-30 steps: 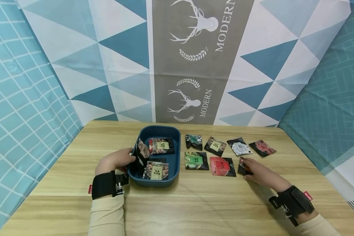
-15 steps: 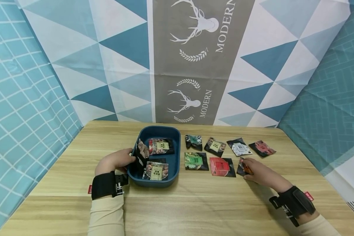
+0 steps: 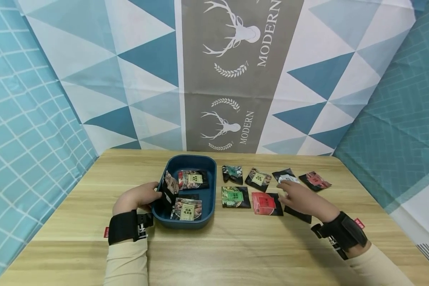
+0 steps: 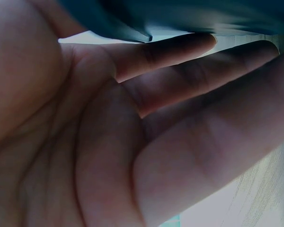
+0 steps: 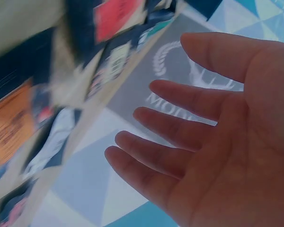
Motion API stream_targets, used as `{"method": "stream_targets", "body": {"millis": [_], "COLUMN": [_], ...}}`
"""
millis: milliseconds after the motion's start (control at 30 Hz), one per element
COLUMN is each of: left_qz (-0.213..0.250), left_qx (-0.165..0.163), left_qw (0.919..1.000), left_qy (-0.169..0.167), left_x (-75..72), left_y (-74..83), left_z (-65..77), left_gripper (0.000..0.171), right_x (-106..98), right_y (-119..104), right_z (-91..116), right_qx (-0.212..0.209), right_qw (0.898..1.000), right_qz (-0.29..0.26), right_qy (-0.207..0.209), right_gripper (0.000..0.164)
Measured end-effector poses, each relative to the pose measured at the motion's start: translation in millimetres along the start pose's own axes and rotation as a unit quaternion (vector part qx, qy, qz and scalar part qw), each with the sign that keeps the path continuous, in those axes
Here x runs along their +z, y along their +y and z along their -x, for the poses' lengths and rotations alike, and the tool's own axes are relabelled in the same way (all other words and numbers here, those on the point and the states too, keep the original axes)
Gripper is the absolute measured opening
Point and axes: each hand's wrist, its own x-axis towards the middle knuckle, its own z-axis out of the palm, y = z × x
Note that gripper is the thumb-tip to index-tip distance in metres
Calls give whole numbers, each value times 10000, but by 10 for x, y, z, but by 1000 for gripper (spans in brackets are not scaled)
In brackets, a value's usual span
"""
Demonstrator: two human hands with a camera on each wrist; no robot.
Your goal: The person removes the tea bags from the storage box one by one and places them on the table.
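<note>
My left hand touches the left wall of a dark blue box. In the left wrist view its fingers lie fairly straight against the box's outer side; the thumb's end is hidden. Inside the box, a packet leans against the left wall, and packets with yellow labels lie flat. My right hand hovers above a black packet with an orange label, its fingers spread and holding nothing.
Two rows of packets lie right of the box, including a green one, a red one, a dark teal one, a yellow-labelled one and a red-labelled one. A patterned cloth hangs behind the wooden table.
My right hand has let go of the orange-labelled packet, which now lies on the table, and has risen a little to the left. The left hand stays at the box.
</note>
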Motion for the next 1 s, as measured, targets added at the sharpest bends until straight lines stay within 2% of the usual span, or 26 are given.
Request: {"method": "stream_targets", "body": {"millis": [100,167,400,633,833,1000], "left_qz": [-7,-23,14,39,74,14], "left_qx": [1,10,8,-32,46,108], "left_qw": [10000,10000,10000,10000,10000,9999], "left_qy": [-31,-41,-35,-22,11,-28], "left_x": [-4,-9,-13,-10,5,-9], "left_y": [-6,-9,-21,-48,-41,-30], "left_z": [1,-4,-32,-44,-39,-27], "left_gripper": [47,48,48,47,46,44], "right_x": [-20,-15,22,-31,24,125], "right_y": [-133,-218,-528,-921,-1193,-1418], "right_z": [-69,-123,-285,-420,-562,-683], "right_qx": [47,-66,-831,-1397,-2079,-2237], "right_qw": [9999,9999,9948,9880,9722,9666], "right_qz": [40,110,566,445,504,526], "right_qy": [-106,-111,187,493,948,1135], "right_gripper": [44,43,41,41,38,40]}}
